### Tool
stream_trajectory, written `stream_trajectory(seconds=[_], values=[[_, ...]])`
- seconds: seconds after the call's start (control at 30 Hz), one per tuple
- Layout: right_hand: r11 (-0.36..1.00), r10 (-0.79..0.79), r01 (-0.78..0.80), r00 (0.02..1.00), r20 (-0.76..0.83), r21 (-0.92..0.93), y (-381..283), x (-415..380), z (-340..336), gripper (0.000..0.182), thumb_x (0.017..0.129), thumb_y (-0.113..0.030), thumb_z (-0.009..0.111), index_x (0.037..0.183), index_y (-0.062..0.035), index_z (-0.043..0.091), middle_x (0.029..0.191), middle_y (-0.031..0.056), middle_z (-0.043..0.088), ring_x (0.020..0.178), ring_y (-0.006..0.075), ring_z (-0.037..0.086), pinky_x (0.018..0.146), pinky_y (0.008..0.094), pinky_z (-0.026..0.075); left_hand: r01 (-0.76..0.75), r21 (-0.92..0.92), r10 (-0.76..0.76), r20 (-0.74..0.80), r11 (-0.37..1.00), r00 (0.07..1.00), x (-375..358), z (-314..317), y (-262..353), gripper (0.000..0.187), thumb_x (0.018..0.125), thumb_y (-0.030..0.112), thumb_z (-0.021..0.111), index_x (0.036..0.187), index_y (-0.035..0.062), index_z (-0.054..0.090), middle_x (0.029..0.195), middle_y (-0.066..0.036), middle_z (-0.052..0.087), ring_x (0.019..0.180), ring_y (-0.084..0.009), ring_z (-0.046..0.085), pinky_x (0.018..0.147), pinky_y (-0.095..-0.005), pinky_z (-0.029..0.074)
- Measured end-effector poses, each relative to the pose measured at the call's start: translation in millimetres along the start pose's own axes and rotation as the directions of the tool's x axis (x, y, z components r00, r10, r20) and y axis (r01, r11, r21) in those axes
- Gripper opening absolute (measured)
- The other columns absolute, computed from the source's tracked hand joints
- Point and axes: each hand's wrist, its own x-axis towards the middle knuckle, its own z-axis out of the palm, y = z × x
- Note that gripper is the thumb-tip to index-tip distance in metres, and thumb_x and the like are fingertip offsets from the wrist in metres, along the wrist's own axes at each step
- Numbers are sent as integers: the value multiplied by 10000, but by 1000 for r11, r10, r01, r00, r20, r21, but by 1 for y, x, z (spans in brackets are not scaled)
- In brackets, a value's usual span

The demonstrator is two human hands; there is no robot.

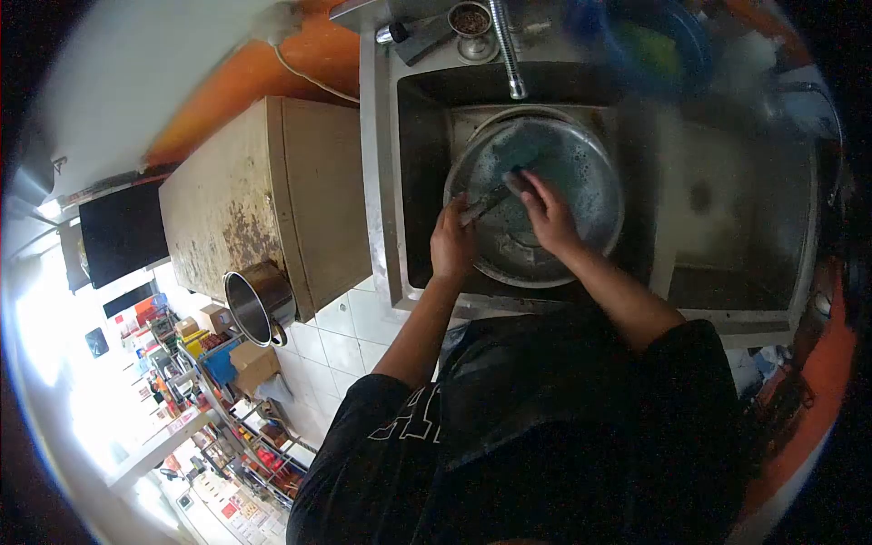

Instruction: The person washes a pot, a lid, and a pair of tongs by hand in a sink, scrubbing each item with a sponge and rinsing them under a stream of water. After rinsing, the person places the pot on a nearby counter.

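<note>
In the sink [422, 182] sits a wide round metal basin [607, 227] holding bluish-green soapy water with foam. My left hand [451, 241], at the basin's left side, is closed around the near end of a long, narrow, greyish utensil [483, 205] that slants up and right over the water. Its exact kind is not clear. My right hand [550, 216] reaches over the basin, fingers pressed on a small dark pad [516, 182] at the utensil's far end. Whether that pad is a sponge or a scourer is too dim to tell.
A flexible metal faucet [512, 73] hangs over the basin's far side. Behind it stands a metal cup [472, 27] with brownish contents. A blue tub [668, 54] is at the back right, beyond a second sink bowl [727, 218]. At left, a metal pot [259, 304] adjoins a worn cabinet [318, 191].
</note>
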Motion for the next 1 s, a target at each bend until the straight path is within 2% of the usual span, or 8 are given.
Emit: stream_trajectory(seconds=[0.17,0.33,0.57,0.67,0.73,0.77,0.83,1.0], values=[[923,-335,337,941,43,-184,-1,11,25,419,965,-271,512,1335,-76,478,1263,189,520,1168,347,502,962,423,407,99,47,-101,43,994,994,18,5,-30,379,778,53,612,1152,70,554,1084,-147,605,972,-351,608,817,-411,497],[927,-319,318,947,24,-199,-13,17,38,424,954,-213,522,1351,-82,457,1245,191,525,1157,358,506,960,423,413,13,-159,10,147,987,989,26,-4,4,268,746,58,590,1011,54,550,1065,-152,581,955,-364,599,777,-441,488],[986,118,-135,980,-161,-100,66,44,12,449,944,-187,525,1365,-68,423,1261,215,517,1155,385,513,948,419,426,1,-153,39,261,988,965,25,12,-1,284,742,72,629,997,34,510,997,-162,583,937,-355,591,774,-415,476],[783,-80,-146,941,-330,-605,135,68,-13,468,928,-211,546,1362,-76,431,1270,241,507,1143,391,524,954,429,427,-50,-204,104,264,978,959,22,17,-9,306,741,67,643,1009,25,501,960,-173,580,936,-352,589,796,-417,469],[675,430,-479,873,-228,-561,130,79,-25,495,914,-232,561,1365,-79,428,1284,249,499,1176,376,505,979,430,409,-2,-364,95,237,931,967,19,25,-17,265,765,55,636,988,20,497,956,-185,576,943,-349,584,808,-407,458],[676,430,-480,873,-230,-558,127,77,-24,495,914,-232,561,1365,-79,428,1284,249,499,1176,376,505,979,430,409,-4,-363,97,238,932,966,18,29,-22,265,765,55,636,988,20,497,956,-185,576,943,-349,584,808,-407,458],[905,278,-314,947,-161,-289,99,62,-10,499,904,-231,580,1358,-71,445,1285,230,507,1197,356,494,993,413,398,9,-451,68,155,893,986,17,41,-32,216,822,58,603,969,18,450,900,-169,542,881,-340,564,775,-396,447],[973,-165,166,986,17,-158,7,4,36,419,922,-157,565,1322,-53,497,1268,190,539,1181,339,510,990,393,402,45,-377,-7,99,925,995,23,47,-27,180,883,35,525,965,25,365,819,-141,460,761,-295,491,706,-385,419]])
